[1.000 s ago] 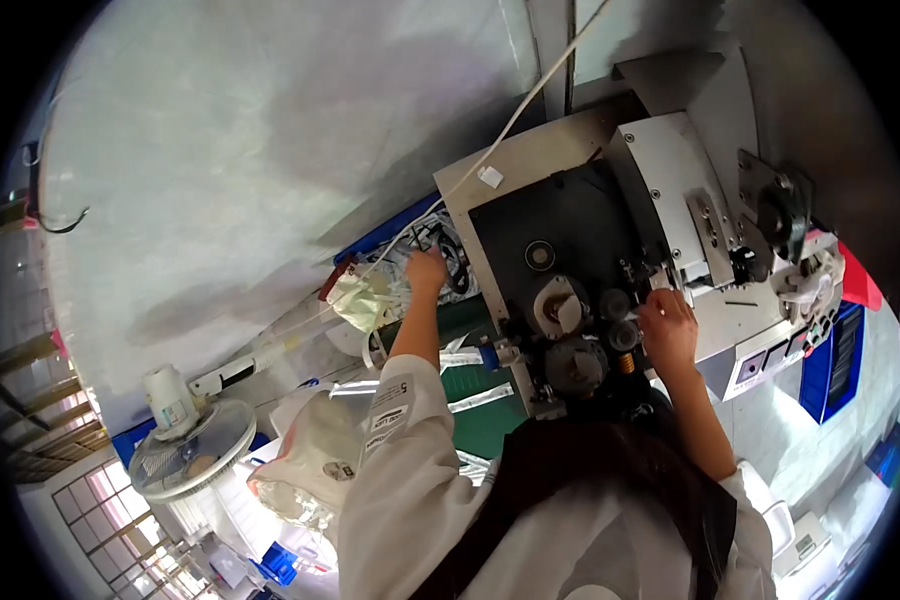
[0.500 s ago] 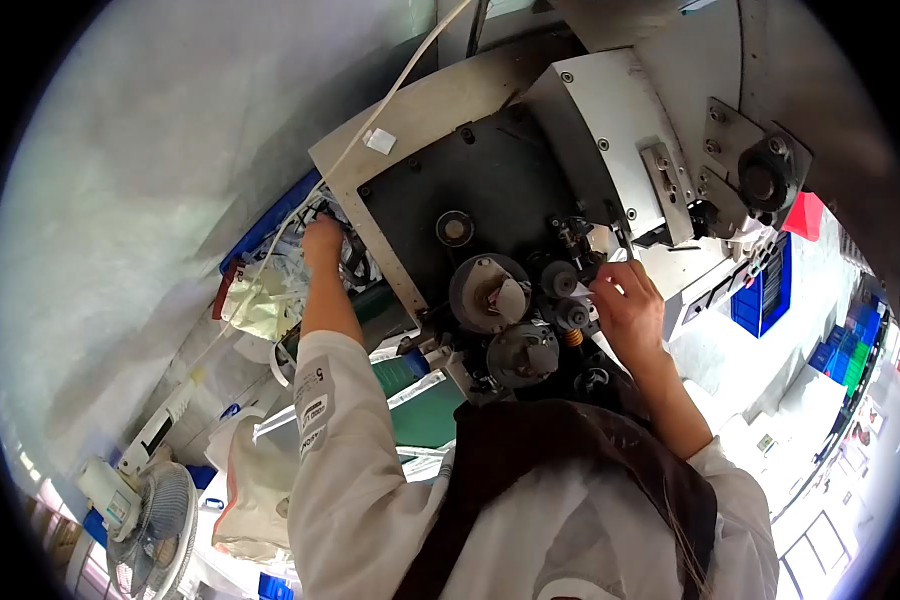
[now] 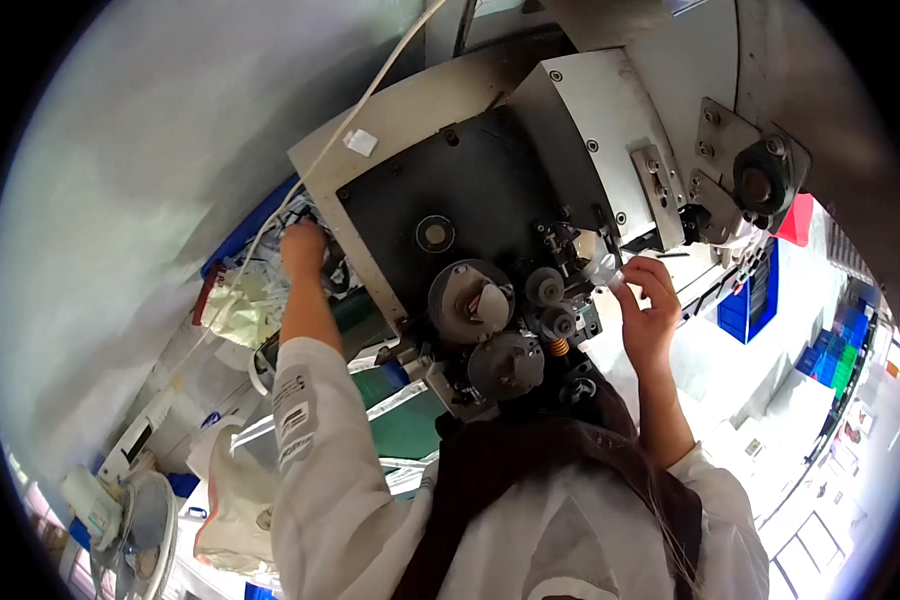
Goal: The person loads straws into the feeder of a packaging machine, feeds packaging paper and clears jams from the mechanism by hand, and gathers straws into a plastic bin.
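My right hand (image 3: 652,310) is raised beside the machine, thumb and forefinger pinched on a small clear piece (image 3: 603,269) that looks like thin plastic. Just left of it are two small grey rollers (image 3: 545,287) and two larger round discs (image 3: 471,301) on the machine's black plate (image 3: 410,190). My left hand (image 3: 303,248) reaches down into a blue-edged bin of crumpled silvery and white scraps (image 3: 266,250); its fingers are hidden, so what they touch cannot be made out.
A white cable (image 3: 370,95) runs across the machine's left edge. Yellowish paper (image 3: 238,306) lies at the bin's near side. Below stand a cloth-like pale bag (image 3: 232,500) and a fan (image 3: 145,540). Blue crates (image 3: 750,300) and a red container (image 3: 796,220) are at the right.
My right hand has drawn away from the rollers to the right, with the clear piece now showing at its fingertips. The left hand stays at the bin. The whole view has shifted slightly.
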A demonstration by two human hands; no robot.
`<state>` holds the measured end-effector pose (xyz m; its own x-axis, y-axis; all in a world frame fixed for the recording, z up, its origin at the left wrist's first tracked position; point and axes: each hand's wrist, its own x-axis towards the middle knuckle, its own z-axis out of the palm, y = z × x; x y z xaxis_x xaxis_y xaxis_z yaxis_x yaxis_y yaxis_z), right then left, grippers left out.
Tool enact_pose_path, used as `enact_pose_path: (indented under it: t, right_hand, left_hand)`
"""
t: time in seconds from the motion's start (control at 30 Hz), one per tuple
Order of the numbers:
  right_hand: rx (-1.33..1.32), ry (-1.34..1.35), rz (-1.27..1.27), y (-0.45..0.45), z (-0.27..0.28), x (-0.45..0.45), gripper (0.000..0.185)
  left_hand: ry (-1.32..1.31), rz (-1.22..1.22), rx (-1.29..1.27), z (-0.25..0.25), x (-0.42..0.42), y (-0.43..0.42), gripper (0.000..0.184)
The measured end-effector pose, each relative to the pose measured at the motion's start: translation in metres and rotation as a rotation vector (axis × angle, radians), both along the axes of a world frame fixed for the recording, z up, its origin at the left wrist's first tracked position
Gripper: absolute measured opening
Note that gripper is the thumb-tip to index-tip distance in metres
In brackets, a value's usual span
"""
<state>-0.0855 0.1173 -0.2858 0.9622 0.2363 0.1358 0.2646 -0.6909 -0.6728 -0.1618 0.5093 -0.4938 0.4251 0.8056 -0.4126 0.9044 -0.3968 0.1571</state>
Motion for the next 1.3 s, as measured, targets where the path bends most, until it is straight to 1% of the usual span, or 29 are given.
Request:
enact_pose_path:
  t: [0.03, 0.07, 0.1, 0.13, 0.17, 0.2, 0.27, 0.3, 0.33, 0.37, 0.4, 0.47, 0.5, 0.53, 0.57, 0.6, 0.63, 0.67, 0.73, 0.8, 0.87, 0.93, 0.97, 1.03, 1.07, 1.13, 1.23, 1.3]
  right_hand:
    - [0.045, 0.137, 0.027, -0.004, -0.001, -0.003, 0.012]
    - [0.094, 0.198, 0.097, -0.004, 0.0, -0.008, 0.014]
    - [0.084, 0.086, 0.207, -0.004, -0.002, -0.01, 0.015]
    - [0.065, -0.025, 0.314, -0.005, -0.005, -0.012, 0.016]
    - [0.053, -0.062, 0.346, -0.006, -0.008, -0.013, 0.017]
    - [0.069, -0.028, 0.353, -0.006, -0.008, -0.015, 0.018]
    - [0.035, -0.15, 0.444, -0.002, -0.007, -0.016, 0.018]
    - [0.049, -0.171, 0.43, 0.002, -0.005, -0.014, 0.018]
    - [0.021, -0.197, 0.477, 0.004, -0.003, -0.013, 0.017]
    - [-0.017, -0.214, 0.524, 0.004, -0.001, -0.015, 0.016]
    - [-0.024, -0.214, 0.507, 0.003, -0.001, -0.017, 0.016]
    - [-0.085, -0.267, 0.57, 0.007, -0.002, -0.016, 0.013]
    - [-0.072, -0.272, 0.573, 0.01, -0.001, -0.018, 0.011]
    - [-0.122, -0.246, 0.604, 0.012, 0.005, -0.02, 0.008]
    - [-0.111, -0.233, 0.612, 0.014, 0.005, -0.022, 0.006]
    - [-0.096, -0.228, 0.614, 0.017, 0.001, -0.024, 0.004]
    - [-0.094, -0.24, 0.64, 0.019, 0.001, -0.026, 0.003]
    - [-0.092, -0.25, 0.663, 0.022, 0.001, -0.029, 0.004]
    - [-0.115, -0.264, 0.66, 0.027, 0.006, -0.037, 0.005]
    - [-0.206, -0.263, 0.702, 0.034, 0.015, -0.045, 0.006]
    - [-0.229, -0.254, 0.714, 0.039, 0.019, -0.051, 0.008]
    - [-0.223, -0.269, 0.679, 0.043, 0.021, -0.057, 0.008]
    - [-0.222, -0.239, 0.681, 0.044, 0.022, -0.06, 0.01]
    - [-0.247, -0.254, 0.684, 0.044, 0.022, -0.065, 0.01]
    - [-0.276, -0.262, 0.693, 0.043, 0.022, -0.067, 0.01]
    - [-0.31, -0.249, 0.705, 0.042, 0.021, -0.07, 0.009]
    - [-0.379, -0.232, 0.729, 0.043, 0.028, -0.07, 0.01]
    - [-0.411, -0.227, 0.735, 0.043, 0.029, -0.073, 0.012]
  left_hand:
    - [0.022, 0.015, -0.029, 0.003, 0.001, -0.001, 0.042]
    - [0.004, 0.01, -0.008, -0.01, -0.004, 0.005, 0.042]
    - [-0.016, -0.015, -0.003, -0.032, -0.011, 0.013, 0.043]
    - [-0.032, -0.04, -0.004, -0.039, -0.014, 0.017, 0.044]
    - [0.093, -0.208, -0.141, -0.018, -0.01, 0.015, 0.045]
    - [0.083, -0.213, -0.129, -0.011, -0.013, 0.009, 0.045]
    - [-0.197, 0.249, -0.325, -0.003, -0.018, 0.006, 0.044]
    - [-0.184, 0.227, -0.31, -0.015, -0.019, 0.014, 0.045]
    - [-0.165, 0.201, -0.301, -0.039, -0.023, 0.024, 0.045]
    - [-0.288, 0.265, -0.271, -0.071, -0.029, 0.029, 0.045]
    - [-0.286, 0.248, -0.278, -0.044, -0.025, 0.02, 0.045]
    - [-0.134, 0.247, -0.541, 0.012, -0.017, 0.007, 0.044]
    - [-0.041, 0.082, -0.381, -0.013, -0.024, 0.022, 0.043]
    - [0.05, -0.078, -0.217, -0.037, -0.035, 0.037, 0.041]
    - [-0.046, -0.155, -0.023, -0.006, -0.039, 0.02, 0.038]
    - [-0.149, -0.235, 0.178, 0.043, -0.04, -0.002, 0.036]
    - [-0.347, -0.27, 0.184, 0.072, -0.043, -0.013, 0.031]
    - [-0.543, -0.308, 0.184, 0.097, -0.047, -0.025, 0.027]
    - [-0.89, -0.267, -0.126, 0.157, -0.057, -0.073, 0.026]
    - [-0.893, -0.531, -0.198, 0.208, -0.065, -0.13, 0.028]
    - [-0.985, -0.844, -0.154, 0.24, -0.062, -0.186, 0.03]
    - [-0.883, -0.931, -0.005, 0.248, -0.059, -0.224, 0.028]
    - [-0.883, -0.941, 0.002, 0.244, -0.063, -0.231, 0.028]
    - [-0.871, -0.76, 0.005, 0.221, -0.074, -0.239, 0.029]
    - [-0.878, -0.764, 0.011, 0.218, -0.076, -0.239, 0.029]
    - [-0.772, -0.782, 0.061, 0.215, -0.082, -0.235, 0.025]
    - [-0.839, -0.793, 0.1, 0.225, -0.082, -0.241, 0.02]
    - [-0.821, -0.81, 0.131, 0.225, -0.081, -0.243, 0.017]
